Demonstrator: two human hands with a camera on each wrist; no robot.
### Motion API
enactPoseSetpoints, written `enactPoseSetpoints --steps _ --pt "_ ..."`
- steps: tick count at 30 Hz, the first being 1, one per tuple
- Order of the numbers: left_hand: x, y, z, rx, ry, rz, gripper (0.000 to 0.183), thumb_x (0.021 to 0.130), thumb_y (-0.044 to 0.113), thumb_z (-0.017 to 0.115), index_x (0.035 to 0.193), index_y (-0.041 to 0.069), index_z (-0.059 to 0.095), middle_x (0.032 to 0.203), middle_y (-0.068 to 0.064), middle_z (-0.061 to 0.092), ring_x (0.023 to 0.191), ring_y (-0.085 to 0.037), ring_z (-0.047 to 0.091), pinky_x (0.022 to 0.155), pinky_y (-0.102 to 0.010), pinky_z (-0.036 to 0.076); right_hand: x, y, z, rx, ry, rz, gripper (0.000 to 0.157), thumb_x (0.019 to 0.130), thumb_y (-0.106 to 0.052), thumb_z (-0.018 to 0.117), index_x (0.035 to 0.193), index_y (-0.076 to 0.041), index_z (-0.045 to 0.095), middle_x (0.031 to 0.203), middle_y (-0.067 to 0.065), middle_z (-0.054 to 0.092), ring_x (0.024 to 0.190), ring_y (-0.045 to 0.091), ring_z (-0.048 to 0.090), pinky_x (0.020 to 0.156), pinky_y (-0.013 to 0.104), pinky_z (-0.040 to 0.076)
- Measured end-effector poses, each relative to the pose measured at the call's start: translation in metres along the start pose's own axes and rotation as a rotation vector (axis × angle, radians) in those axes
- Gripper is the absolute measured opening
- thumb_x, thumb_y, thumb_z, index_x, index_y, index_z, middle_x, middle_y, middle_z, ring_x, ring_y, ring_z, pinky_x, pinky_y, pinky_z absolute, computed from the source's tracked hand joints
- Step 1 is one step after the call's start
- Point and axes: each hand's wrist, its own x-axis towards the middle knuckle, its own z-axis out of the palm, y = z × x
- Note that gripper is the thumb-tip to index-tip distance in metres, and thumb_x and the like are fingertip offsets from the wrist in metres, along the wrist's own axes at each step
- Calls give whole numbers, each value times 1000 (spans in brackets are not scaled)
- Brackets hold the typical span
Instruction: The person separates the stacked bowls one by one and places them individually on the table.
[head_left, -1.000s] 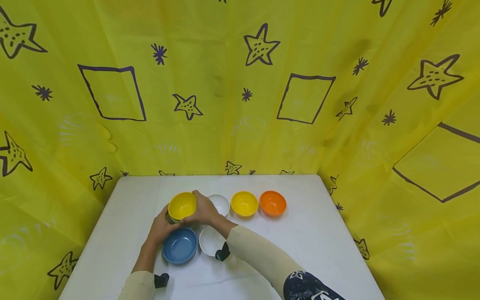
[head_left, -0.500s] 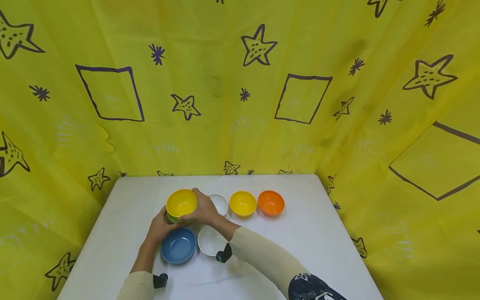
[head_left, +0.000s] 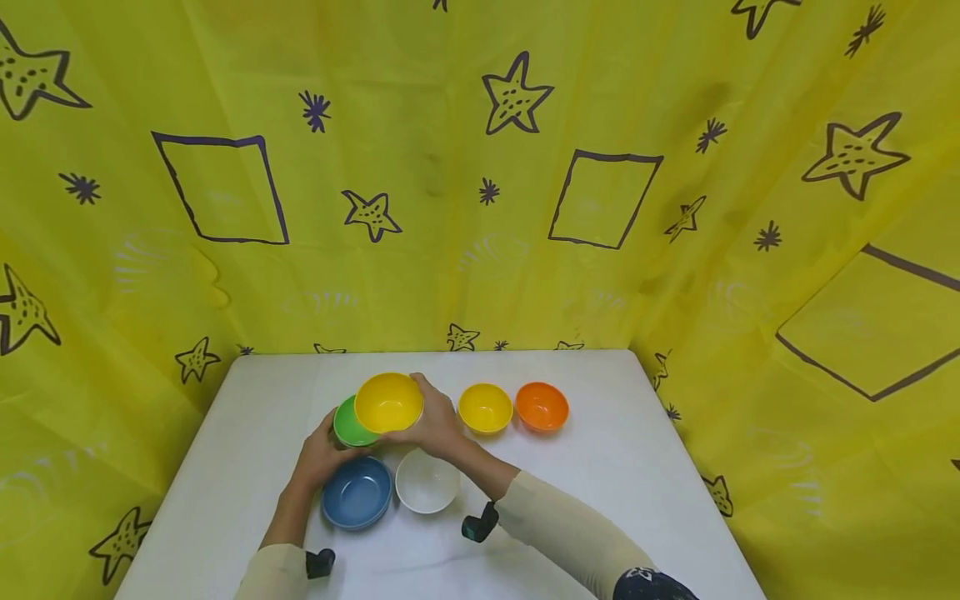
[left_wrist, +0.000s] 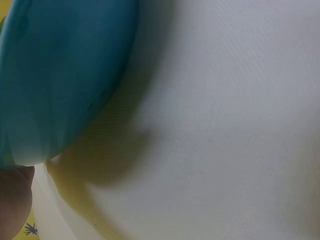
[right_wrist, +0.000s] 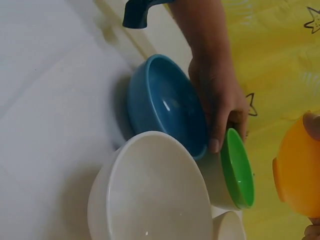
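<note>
My right hand (head_left: 437, 423) grips a yellow bowl (head_left: 388, 404) by its side, raised above the table and over to the right of a green bowl (head_left: 349, 427). In the right wrist view that held bowl (right_wrist: 299, 172) is clear of the others. My left hand (head_left: 321, 454) holds the green bowl, thumb and fingers around its side. The right wrist view shows the green bowl (right_wrist: 241, 167) nested in a pale bowl (right_wrist: 216, 181). Nearest my left wrist is a blue bowl (head_left: 357, 493), which the left wrist view shows from the side.
A white bowl (head_left: 427, 485) stands to the right of the blue one. Farther back are a second yellow bowl (head_left: 486, 409) and an orange bowl (head_left: 542, 407). Another white bowl (right_wrist: 231, 227) is mostly hidden. A yellow curtain (head_left: 435, 275) surrounds the white table (head_left: 615, 500).
My right hand has lifted the yellow bowl off the green one and moved it right, uncovering the green bowl. My left hand has stayed around the stack. The rear white bowl is now covered from the head view.
</note>
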Motion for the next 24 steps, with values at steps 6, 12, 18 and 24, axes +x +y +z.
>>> enactPoseSetpoints --steps 6,12,18,24 --pt "0 1 0 8 -16 -6 107 79 32 93 159 -5 32 158 -32 41 147 -52 36 121 -67 23 -18 4 -19 43 42 28 100 69 -33 100 151 -9 48 133 8 66 112 22 65 95 34 58" --pt "0 0 0 -3 -29 -32 110 79 32 92 161 -5 29 161 -32 37 150 -52 31 122 -67 20 -41 14 -34 30 99 99 108 68 -38 100 155 -7 45 139 12 63 119 28 63 100 47 57" --pt "0 -2 0 -5 -14 -9 110 78 30 94 160 -6 30 159 -33 39 149 -53 31 122 -67 21 -69 28 -45 86 187 152 111 66 -32 100 155 0 42 144 18 59 126 35 60 107 56 51" --pt "0 -1 -2 -1 -22 -17 111 78 29 94 160 -7 28 160 -33 38 150 -52 31 123 -65 21 -99 48 -49 73 270 185 106 66 -28 100 152 0 45 142 19 59 126 37 59 110 60 47"
